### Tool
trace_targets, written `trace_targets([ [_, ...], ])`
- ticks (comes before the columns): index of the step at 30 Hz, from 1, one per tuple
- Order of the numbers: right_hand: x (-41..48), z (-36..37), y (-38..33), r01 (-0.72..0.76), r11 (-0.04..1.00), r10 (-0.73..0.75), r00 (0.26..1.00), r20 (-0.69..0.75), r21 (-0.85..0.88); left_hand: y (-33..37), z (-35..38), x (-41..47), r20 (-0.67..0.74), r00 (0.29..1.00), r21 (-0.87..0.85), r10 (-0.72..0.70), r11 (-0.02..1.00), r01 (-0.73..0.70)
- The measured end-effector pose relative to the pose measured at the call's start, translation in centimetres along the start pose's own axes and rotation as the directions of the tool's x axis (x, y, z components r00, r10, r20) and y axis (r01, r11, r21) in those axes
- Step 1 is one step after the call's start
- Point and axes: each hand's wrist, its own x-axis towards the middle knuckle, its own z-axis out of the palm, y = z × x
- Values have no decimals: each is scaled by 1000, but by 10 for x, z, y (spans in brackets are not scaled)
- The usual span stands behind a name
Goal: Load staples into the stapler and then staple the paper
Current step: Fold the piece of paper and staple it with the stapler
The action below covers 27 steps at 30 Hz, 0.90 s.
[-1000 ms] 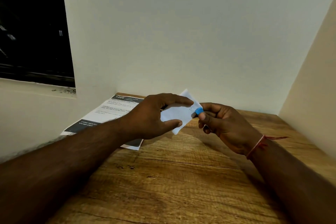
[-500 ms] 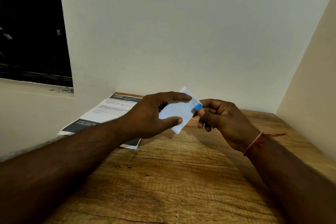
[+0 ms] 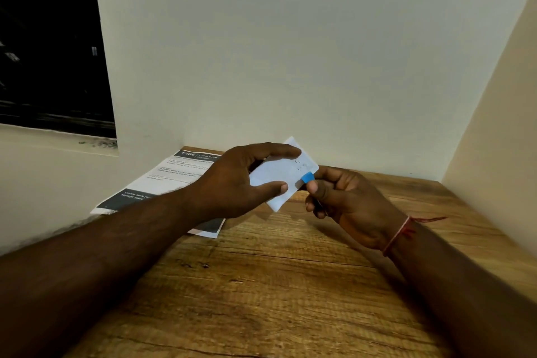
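Note:
A small folded white paper (image 3: 280,176) is held above the wooden table (image 3: 276,285). My left hand (image 3: 235,183) grips it between thumb and fingers from the left. My right hand (image 3: 345,200) is curled round a small stapler, of which only the blue tip (image 3: 307,177) shows at the paper's right edge. The stapler's body is hidden inside the fist. A few staple marks show on the paper near that tip.
A printed sheet (image 3: 162,183) with dark bands lies at the table's far left corner, partly under my left forearm. White walls close the table at the back, left and right. A dark window (image 3: 49,38) is at the upper left.
Both hands and the paper have hardly shifted; the stapler tip stays at the paper's right edge. The view has drifted slightly.

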Motion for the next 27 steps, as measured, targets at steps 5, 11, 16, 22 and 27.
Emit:
trace_targets([
  [5,-2,6,0,-25,1000,25,999,33,2,4,0,-1,-3,1000,15,4,1000,-4],
  [11,-3,4,1,-9,1000,9,1000,30,-2,6,-1,-1,9,1000,-7,5,1000,-5],
  [16,-2,3,2,19,999,-19,1000,0,-39,5,0,0,10,1000,-15,16,1000,-16],
  [22,0,2,2,58,990,-59,998,-9,-130,5,0,0,14,1000,-24,19,1000,-18],
  [27,-1,4,3,52,990,-53,999,-6,-132,5,0,0,25,1000,2,7,1000,-8],
])
